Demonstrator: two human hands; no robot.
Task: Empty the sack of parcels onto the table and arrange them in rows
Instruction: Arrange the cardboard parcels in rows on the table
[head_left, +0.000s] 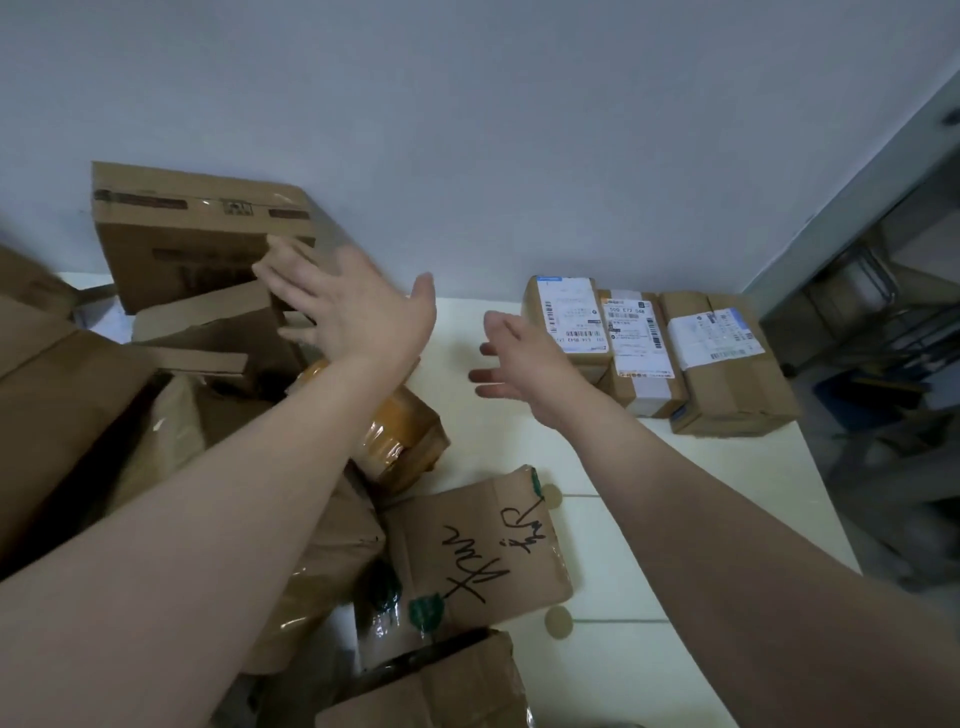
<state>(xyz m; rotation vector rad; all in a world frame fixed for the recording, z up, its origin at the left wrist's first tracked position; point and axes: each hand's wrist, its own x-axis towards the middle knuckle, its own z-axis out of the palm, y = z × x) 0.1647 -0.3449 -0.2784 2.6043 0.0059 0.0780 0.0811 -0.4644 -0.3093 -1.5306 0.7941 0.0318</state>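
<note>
A heap of brown cardboard parcels covers the left half of the white table (613, 540). A large taped box (192, 223) leans against the wall at the back left. My left hand (348, 301) is stretched out with straight fingers, its fingertips at that box's right side. My right hand (524, 364) hovers open over bare table, just left of a row of three labelled parcels (639, 343) at the back right. A flat parcel with black handwriting (478, 551) lies in front. A parcel wrapped in orange tape (405, 436) lies under my left forearm. No sack is visible.
The white wall runs behind the table. The table's right edge (826, 499) drops to a dark floor with metal furniture frames at the far right. More brown boxes crowd the left edge and the bottom of the view.
</note>
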